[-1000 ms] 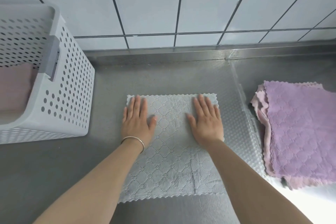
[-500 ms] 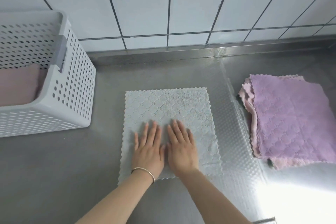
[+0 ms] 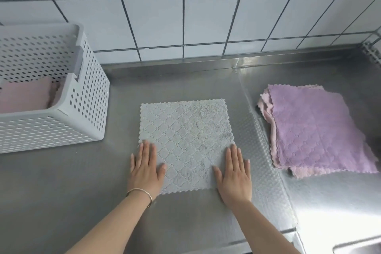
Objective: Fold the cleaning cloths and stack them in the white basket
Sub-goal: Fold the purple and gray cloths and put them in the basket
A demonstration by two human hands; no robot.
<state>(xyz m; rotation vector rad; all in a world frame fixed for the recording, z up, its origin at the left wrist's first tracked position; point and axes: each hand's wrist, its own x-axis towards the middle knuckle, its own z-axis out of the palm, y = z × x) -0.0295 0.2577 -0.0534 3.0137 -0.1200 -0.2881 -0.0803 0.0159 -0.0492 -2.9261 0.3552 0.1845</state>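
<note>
Both hands' fingers [image 3: 147, 150] flat — pressing grey cloth [image 3: 185, 142]

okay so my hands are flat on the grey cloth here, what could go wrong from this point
1. Both hands, left hand and right hand, sit at the near corners of the grey cloth; folding from there could leave the scalloped edges misaligned.
2. The steel counter looks smooth, so the cloth might slide while being pressed.
3. The white basket already holds a pink cloth; a loose fold may come undone going in.
</note>
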